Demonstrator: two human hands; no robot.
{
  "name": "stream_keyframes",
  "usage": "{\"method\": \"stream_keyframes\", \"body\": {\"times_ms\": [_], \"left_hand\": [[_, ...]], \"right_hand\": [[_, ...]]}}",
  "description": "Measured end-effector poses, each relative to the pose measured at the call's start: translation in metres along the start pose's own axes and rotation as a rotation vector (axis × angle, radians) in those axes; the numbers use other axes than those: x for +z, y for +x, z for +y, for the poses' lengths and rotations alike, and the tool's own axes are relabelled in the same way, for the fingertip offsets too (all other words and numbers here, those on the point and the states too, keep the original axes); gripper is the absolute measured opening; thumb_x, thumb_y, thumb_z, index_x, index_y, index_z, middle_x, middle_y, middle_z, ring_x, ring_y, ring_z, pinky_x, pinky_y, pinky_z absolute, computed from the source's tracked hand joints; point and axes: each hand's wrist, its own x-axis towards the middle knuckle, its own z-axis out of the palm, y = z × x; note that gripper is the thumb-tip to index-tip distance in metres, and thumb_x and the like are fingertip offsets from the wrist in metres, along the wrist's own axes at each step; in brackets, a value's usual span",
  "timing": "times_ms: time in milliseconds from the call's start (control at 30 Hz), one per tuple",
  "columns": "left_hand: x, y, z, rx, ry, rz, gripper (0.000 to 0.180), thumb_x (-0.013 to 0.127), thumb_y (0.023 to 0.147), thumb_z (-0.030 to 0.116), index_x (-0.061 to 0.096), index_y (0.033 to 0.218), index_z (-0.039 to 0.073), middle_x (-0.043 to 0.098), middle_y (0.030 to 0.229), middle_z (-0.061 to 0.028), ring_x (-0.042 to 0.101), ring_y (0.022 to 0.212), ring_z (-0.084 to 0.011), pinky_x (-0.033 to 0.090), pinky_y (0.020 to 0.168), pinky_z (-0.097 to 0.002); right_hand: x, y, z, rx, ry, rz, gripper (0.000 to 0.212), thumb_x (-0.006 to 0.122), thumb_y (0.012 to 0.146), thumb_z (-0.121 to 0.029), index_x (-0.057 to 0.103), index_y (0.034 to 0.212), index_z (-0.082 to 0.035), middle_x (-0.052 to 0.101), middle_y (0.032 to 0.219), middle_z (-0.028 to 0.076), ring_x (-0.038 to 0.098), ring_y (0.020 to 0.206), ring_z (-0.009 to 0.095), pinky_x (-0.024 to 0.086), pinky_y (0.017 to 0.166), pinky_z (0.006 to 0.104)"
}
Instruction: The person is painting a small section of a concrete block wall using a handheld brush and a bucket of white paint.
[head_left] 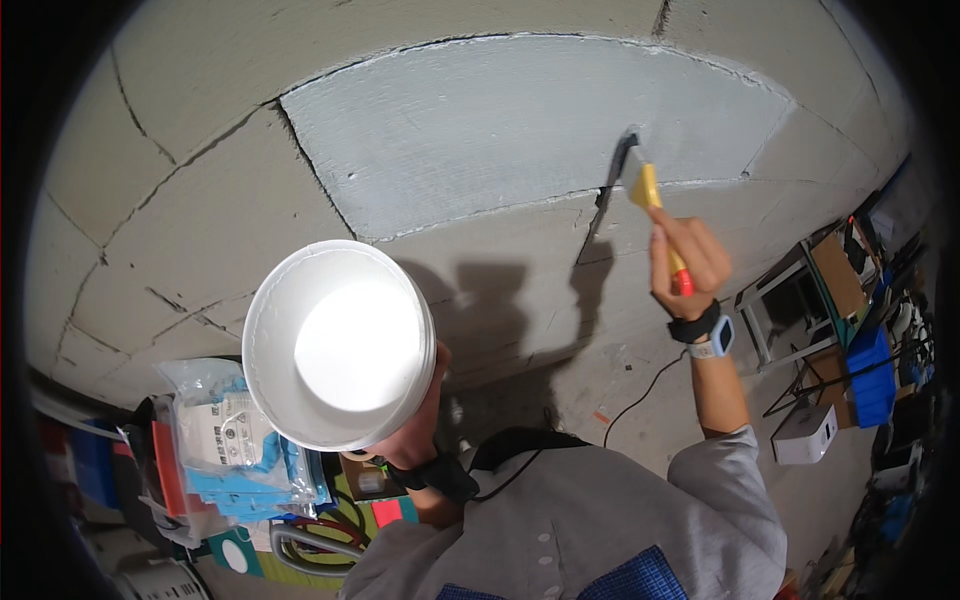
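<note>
My right hand [693, 258] grips a paintbrush [648, 186] with a yellow handle and a red end. Its bristles meet the wall near the right part of a long block [480, 125] coated pale grey-white, and a dark shadow falls beside the brush. At the lower left, my left hand [418, 425] holds a white plastic bucket [272, 345] by its side, its mouth facing up. Bright white paint [360, 345] covers the bottom of the bucket. The bucket hides most of the left fingers.
Bare grey-beige blocks [210, 250] with cracked joints surround the coated one. Below left stand plastic-wrapped blue packs [245, 470] and a grey handle [310, 550]. To the right are a metal-framed table [780, 310], a white box [805, 435], a blue bin [870, 375] and a floor cable [645, 392].
</note>
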Motion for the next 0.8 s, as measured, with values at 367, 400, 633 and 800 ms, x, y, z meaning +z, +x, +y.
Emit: {"method": "stream_keyframes", "body": {"times_ms": [367,400,633,800], "left_hand": [[0.021,-0.006,0.043,-0.396,-1.147,-0.053,0.091,0.07,0.077,0.06,0.041,0.151,0.015,0.042,0.149,-0.0184,0.035,0.138,-0.0377,0.035,0.106,-0.0506],[0.022,-0.006,0.045,-0.395,-1.144,-0.055,0.091,0.07,0.077,0.06,0.041,0.151,0.015,0.042,0.149,-0.0184,0.035,0.138,-0.0377,0.035,0.106,-0.0506],[0.023,-0.008,0.044,-0.412,-1.207,-0.022,0.091,0.07,0.077,0.059,0.042,0.151,0.015,0.043,0.149,-0.018,0.036,0.139,-0.0373,0.035,0.107,-0.0499],[0.022,-0.013,0.036,-0.396,-1.181,0.016,0.09,0.071,0.077,0.058,0.041,0.151,0.015,0.043,0.149,-0.0183,0.035,0.139,-0.0373,0.035,0.107,-0.0503]], "right_hand": [[0.066,-0.002,-0.079,-0.203,0.492,-0.052,0.024,0.075,0.07,0.005,0.076,0.093,0.0,0.064,0.075,0.004,0.058,0.055,0.016,0.044,0.044,0.031],[0.065,-0.004,-0.075,-0.202,0.492,-0.049,0.024,0.075,0.07,0.005,0.076,0.093,0.0,0.064,0.075,0.004,0.058,0.055,0.016,0.044,0.044,0.031],[0.013,-0.025,0.003,-0.006,0.13,-0.059,0.025,0.071,0.079,0.003,0.077,0.103,-0.003,0.065,0.074,0.007,0.061,0.058,0.021,0.048,0.053,0.0325],[-0.011,-0.035,0.024,0.059,0.017,-0.007,0.028,0.07,0.08,0.003,0.077,0.106,-0.005,0.065,0.074,0.008,0.061,0.06,0.021,0.048,0.056,0.032]]}}
